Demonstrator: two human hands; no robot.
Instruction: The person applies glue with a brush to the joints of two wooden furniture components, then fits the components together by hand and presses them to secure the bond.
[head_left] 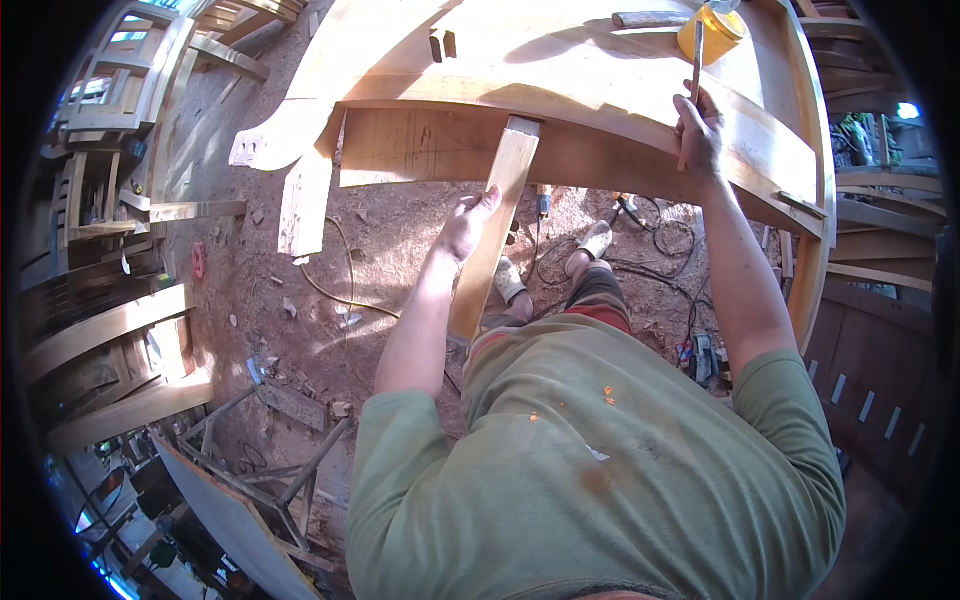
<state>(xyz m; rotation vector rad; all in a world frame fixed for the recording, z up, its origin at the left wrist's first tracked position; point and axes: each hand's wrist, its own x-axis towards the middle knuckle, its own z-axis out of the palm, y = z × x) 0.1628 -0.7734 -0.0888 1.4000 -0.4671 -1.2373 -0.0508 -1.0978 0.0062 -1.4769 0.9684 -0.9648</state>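
My left hand [470,222] grips a pale, flat wooden board [505,180], which slopes from the underside edge of a large curved wooden piece [430,140] down toward my body. My right hand [700,130] is closed on a thin stick [697,55] held upright at that piece's front right part, its top overlapping a yellow plastic container [715,35] in view. A longer, darker bar [650,19] lies beside the container, and a small wooden block [443,45] sits on the pale top surface.
Stacked wooden frames [110,90] line the left. A metal stand [295,490] and leaning panel [220,510] are lower left. Power tools [545,205], cables, shavings and scraps lie on the dirt floor around my feet. More boards [880,220] are stacked at the right.
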